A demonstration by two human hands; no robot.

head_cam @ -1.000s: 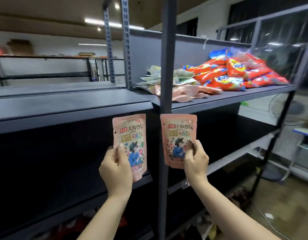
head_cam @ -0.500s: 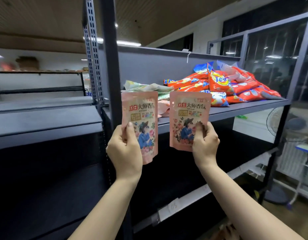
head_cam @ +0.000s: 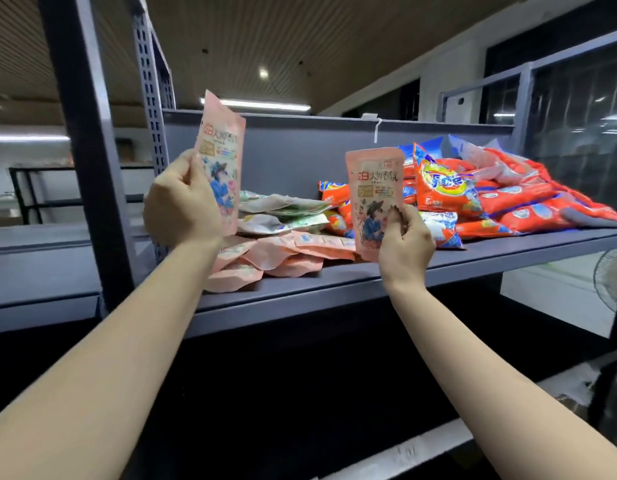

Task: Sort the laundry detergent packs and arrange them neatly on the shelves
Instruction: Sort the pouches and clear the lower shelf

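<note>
**Both pouches raised to the upper shelf**

The left hand point(head_cam: 182, 206) grips a pink detergent pouch point(head_cam: 219, 168) by its lower left edge, thumb across the front and fingers curled behind. This pouch stands upright, turned partly edge-on to the camera, and its top reaches above the shelf's grey back panel point(head_cam: 300, 147). The right hand point(head_cam: 405, 244) pinches a second pink pouch point(head_cam: 374, 199) at its lower right corner, face toward the camera and upright, in front of the shelf contents.

Half a second ago both pouches were held side by side, low, in front of the shelf's front edge and the dark bay beneath it. Now both hands have risen to shelf level and spread well apart, the left pouch higher than the right and rotated.

On the upper shelf point(head_cam: 334, 289), just beyond the hands, pink pouches point(head_cam: 282, 254) lie flat in a loose heap near the front lip. Behind them lie pale green-and-white pouches point(head_cam: 282, 213). To the right, orange-red detergent bags point(head_cam: 507, 195) are piled against one another as far as the shelf's right end. A grey upright post point(head_cam: 88, 150) stands left of the left hand. A fan point(head_cam: 611, 278) shows at the right edge below the shelf.
</note>
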